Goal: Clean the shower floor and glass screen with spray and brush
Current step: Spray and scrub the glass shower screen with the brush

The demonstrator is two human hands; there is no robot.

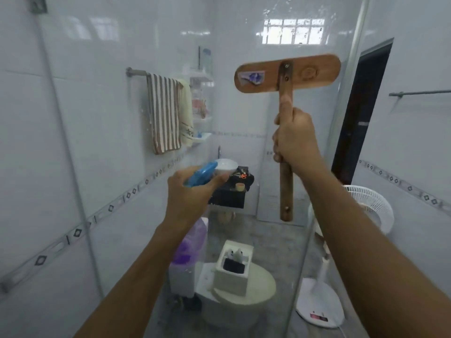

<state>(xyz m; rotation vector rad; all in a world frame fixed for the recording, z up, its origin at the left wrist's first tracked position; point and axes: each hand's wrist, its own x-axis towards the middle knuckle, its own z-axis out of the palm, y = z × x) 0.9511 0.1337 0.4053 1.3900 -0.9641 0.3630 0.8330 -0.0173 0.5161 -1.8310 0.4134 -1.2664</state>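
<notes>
My right hand grips the wooden handle of a brush, held upright with its flat oval wooden head high against the glass screen. My left hand holds a spray bottle with a blue trigger head, pointed at the glass; the bottle's clear body with a purple label hangs below my wrist. The glass screen fills the view ahead, with water droplets near its top. The shower floor is out of sight.
Beyond the glass stand a toilet with a white box on its lid, a black shelf with a bowl, a striped towel on a rail, and a white fan. Tiled wall on the left. A dark doorway lies right.
</notes>
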